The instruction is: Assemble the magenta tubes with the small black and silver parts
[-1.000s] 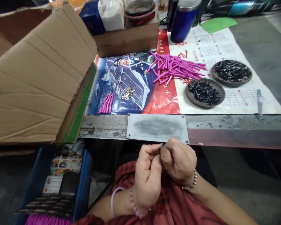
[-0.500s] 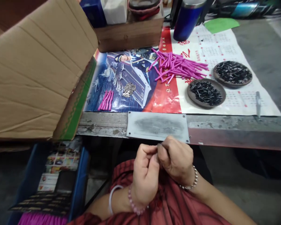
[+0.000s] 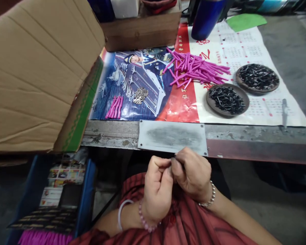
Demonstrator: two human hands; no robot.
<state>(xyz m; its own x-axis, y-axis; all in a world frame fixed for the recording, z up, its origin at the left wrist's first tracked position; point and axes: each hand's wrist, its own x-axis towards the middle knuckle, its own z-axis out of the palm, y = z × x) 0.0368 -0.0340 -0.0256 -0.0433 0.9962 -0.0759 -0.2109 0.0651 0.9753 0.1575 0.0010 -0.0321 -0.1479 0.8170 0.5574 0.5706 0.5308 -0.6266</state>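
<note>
Fingertip work, close to the lap

Little had changed over the last second. The left hand (image 3: 158, 189) and right hand (image 3: 193, 173) had shifted slightly leftward against the grey plate (image 3: 172, 136) on the table (image 3: 244, 132) edge; the camera view had tilted a touch lower. Magenta sticks (image 3: 197, 68), near black-filled dish (image 3: 209, 104), far black-filled dish (image 3: 257, 90) and patterned bead heap (image 3: 140, 95) all looked unaltered. My reading: the work was going on at the fingertips, with nothing fetched or set down.

Pose: hands met in front of the body, just below the plate and apart from it. Left thumb and forefinger were pinched, thumb angled up; right fingers curled inward, thumb bent against them, fingertips touching the left's. A dark spot showed where they met; could not tell whether it was a held piece or part of a thumb. Both forearms rose from the lower corners, wrists low over the red striped cloth (image 3: 191, 223).

Small magenta group (image 3: 114, 108) lay left of the beads, by the carton (image 3: 40, 75).
</note>
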